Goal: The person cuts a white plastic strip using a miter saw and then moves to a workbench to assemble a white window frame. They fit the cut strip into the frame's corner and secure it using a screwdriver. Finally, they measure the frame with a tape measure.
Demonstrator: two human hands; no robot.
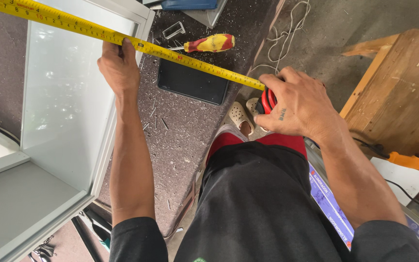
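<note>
Take the framed glass panel (pixel 64 97) as your landmark: it lies flat on the desk (pixel 180 131), a grey felt-covered top littered with short metal shavings, and it fills the near-left part of the view with its pale frame running along the right edge. To the right of the panel, past the edge of the desk, stands a wooden block-like piece of furniture (pixel 403 92) on the concrete floor, with an orange-handled tool (pixel 413 160) lying just below it. Closer to the panel, on the felt, sits a flat black rectangular tray (pixel 192 82), and just beyond that a screwdriver with a red and yellow handle (pixel 209 43), its shaft aimed back toward the panel's top right corner.

The yellow tape measure blade (pixel 180 56) runs slantwise across the panel's top edge, over the frame corner and above the tray. Your left hand (pixel 119 65) is at the panel's right frame, fingers closed together, pinching the blade down against the frame. Your right hand (pixel 299 104) is well to the right of the panel, off the desk, fingers clamped around the red and black tape measure case (pixel 266 102), from which the blade comes out taut. A loose white cord (pixel 287 29) trails on the floor beyond that hand
</note>
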